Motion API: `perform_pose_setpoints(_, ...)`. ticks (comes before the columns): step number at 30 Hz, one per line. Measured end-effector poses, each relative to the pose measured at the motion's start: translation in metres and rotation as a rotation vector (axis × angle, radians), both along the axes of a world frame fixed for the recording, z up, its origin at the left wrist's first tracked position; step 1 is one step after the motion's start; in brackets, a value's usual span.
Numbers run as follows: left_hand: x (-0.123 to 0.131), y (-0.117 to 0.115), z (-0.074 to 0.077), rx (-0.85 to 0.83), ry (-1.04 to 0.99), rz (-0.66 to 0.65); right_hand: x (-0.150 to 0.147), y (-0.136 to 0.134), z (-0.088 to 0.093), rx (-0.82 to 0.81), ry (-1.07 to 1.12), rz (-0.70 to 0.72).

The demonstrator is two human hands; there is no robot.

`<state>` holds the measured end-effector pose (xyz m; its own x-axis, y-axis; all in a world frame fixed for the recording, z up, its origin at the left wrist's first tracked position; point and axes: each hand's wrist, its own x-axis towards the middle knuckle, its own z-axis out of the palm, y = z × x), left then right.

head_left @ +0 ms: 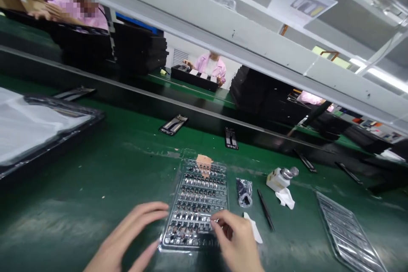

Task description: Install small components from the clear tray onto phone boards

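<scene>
A clear plastic tray (219, 202) lies on the green bench, filled with rows of small dark electronic parts (193, 207). My left hand (130, 231) is beside the tray's left edge, thumb and fingers apart, holding nothing. Over the tray's lower right side, my right hand (237, 236) has its thumb and index finger pinched together. Whatever is between those fingertips is too small to make out. A scrap of tan paper (204, 160) shows at the tray's far end.
To the right are a small plastic bag (244, 192), black tweezers (265, 210), a white pump bottle (279, 179), and another clear tray (350, 231). Phone frames (174, 125) lie toward the back. A black tray with white sheeting (38, 127) stands left. People in pink sit across.
</scene>
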<state>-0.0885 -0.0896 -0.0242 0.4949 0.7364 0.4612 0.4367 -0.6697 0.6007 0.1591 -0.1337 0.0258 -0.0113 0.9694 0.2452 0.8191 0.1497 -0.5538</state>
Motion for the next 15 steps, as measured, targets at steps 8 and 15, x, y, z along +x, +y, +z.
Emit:
perform_pose_setpoints(8, 0.065, 0.028, 0.004, -0.231, 0.161, -0.308, -0.017, -0.012, -0.074, 0.055, -0.601, -0.033)
perform_pose_setpoints(15, 0.061, 0.033, -0.004, -0.298, 0.047, -0.365, -0.035, -0.002, -0.072, 0.059, -0.874, -0.081)
